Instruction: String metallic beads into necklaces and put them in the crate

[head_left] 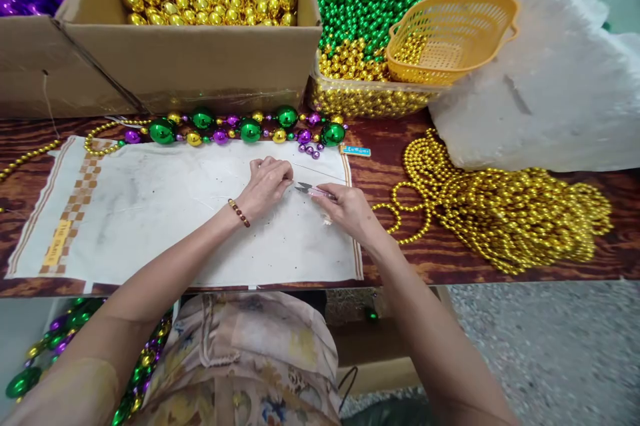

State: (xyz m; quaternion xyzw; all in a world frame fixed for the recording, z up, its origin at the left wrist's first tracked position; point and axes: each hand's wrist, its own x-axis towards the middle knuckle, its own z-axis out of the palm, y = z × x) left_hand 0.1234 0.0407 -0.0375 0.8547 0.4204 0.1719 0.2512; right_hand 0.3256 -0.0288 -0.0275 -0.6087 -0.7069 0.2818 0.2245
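Near the middle of the white towel [165, 213], my left hand [267, 186] is closed in a pinch. A thin thread [320, 173] runs rightward from beside its fingertips. Just right of it, my right hand [347, 209] grips a small pair of thread snips [307, 189], the blades pointing left at the left fingertips. Behind both hands, along the towel's back edge, lies a necklace of large beads [250, 129] in green, gold and purple. A short cluster of small purple beads [311, 149] lies by its right end.
A cardboard box [190, 59] of gold beads and a clear tub [370, 96] of green and gold beads stand behind. An orange basket [455, 36] tilts on the tub. Gold bead strands [520, 219] lie right, beside a white bag [530, 79]. A blue-labelled strip [356, 151] lies near.
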